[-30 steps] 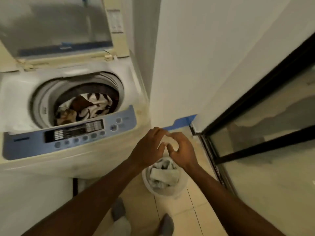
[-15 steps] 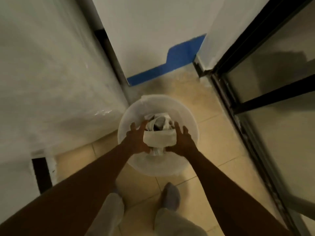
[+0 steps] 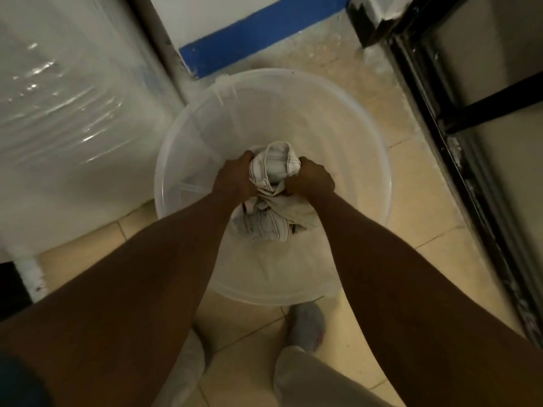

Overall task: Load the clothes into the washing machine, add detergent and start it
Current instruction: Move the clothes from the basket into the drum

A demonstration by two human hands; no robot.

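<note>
A clear plastic bucket (image 3: 293, 92) stands on the tiled floor below me. Inside it lies a bundle of pale, stitched clothes (image 3: 271, 171). My left hand (image 3: 235, 179) grips the bundle's left side and my right hand (image 3: 311, 179) grips its right side, both fists closed on the fabric down in the bucket. The white side panel of the washing machine (image 3: 73, 127) fills the left of the view; its tub and controls are out of sight.
A black-framed glass door (image 3: 470, 118) runs along the right. A white wall with a blue strip (image 3: 252, 33) is just behind the bucket. My feet in grey socks (image 3: 307, 327) stand on the beige tiles close to the bucket.
My view dropped from the machine's open top to the bucket. Both hands went from open above the clothes to closed on the bundle inside the bucket.
</note>
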